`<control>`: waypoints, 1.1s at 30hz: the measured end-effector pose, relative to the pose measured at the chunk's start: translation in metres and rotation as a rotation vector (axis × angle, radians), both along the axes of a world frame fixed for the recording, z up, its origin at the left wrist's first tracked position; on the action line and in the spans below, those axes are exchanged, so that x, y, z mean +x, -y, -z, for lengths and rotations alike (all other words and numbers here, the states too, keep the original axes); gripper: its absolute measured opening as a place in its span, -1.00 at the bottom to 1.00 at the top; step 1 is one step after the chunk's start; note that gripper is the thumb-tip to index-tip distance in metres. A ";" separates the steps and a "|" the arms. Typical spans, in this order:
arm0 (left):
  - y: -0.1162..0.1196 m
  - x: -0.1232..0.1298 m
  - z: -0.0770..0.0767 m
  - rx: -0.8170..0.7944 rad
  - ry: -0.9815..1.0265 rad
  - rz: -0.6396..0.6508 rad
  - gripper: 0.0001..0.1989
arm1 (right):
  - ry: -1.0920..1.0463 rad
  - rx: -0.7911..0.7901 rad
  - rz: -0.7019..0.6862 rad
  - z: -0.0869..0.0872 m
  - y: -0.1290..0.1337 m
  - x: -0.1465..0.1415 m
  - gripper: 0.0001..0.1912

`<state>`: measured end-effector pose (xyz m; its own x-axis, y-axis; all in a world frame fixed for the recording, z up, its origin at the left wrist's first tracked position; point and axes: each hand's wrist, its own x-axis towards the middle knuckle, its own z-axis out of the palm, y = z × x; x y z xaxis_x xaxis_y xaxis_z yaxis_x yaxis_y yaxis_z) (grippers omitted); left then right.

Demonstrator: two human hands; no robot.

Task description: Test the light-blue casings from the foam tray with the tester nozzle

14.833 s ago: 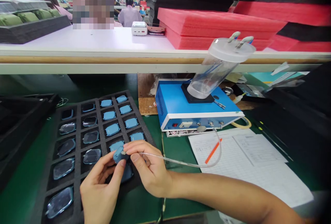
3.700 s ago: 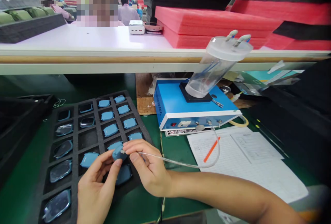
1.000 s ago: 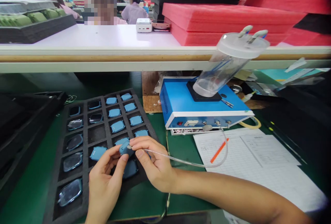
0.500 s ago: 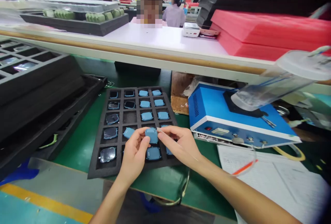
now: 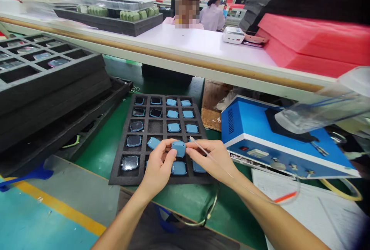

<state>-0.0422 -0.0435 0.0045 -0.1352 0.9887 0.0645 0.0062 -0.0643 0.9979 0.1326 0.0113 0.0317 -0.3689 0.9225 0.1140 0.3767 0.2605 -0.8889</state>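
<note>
Between the thumb and fingers of my left hand [image 5: 157, 167] is a blue watch case [image 5: 178, 148], raised over the foam tray. My right hand [image 5: 212, 157] is closed, with its fingertips at the right edge of the case. A thin clear tube [image 5: 206, 152] with a pale tip runs across the right hand, apparently held in its fingers, its tip pointing away from the case. Below, the black foam tray [image 5: 115, 175] holds dark-screened watches [image 5: 134, 141] on the left and blue watch cases [image 5: 174, 127] on the right. My hands hide some front compartments.
A blue control box [image 5: 245, 126] with a clear cylinder [image 5: 303, 113] stands right, papers [image 5: 318, 207] before it. Stacked black foam trays [image 5: 52, 107] rise at left. The white shelf [image 5: 185, 47] crosses above, bearing red foam [image 5: 312, 46]. A person sits opposite.
The view has turned left, so the scene sits further right. The tube's tip has moved from the upper right corner of the watch case to a spot right of it. My left hand keeps its hold.
</note>
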 end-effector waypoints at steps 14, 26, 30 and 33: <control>0.015 -0.030 -0.025 -0.030 0.125 -0.337 -0.75 | 0.061 -0.317 0.100 0.006 -0.018 0.010 -0.80; -0.052 -0.084 -0.043 -0.074 -1.192 0.387 -0.68 | 0.299 -0.342 0.003 0.003 -0.024 0.008 -0.84; -0.065 -0.085 -0.057 -0.108 -1.402 0.529 -0.66 | 0.217 -0.211 -0.008 0.002 -0.024 0.011 -0.75; -0.063 -0.086 -0.064 -0.084 -1.358 0.486 -0.80 | 0.086 -0.142 -0.013 0.004 -0.019 0.006 -0.72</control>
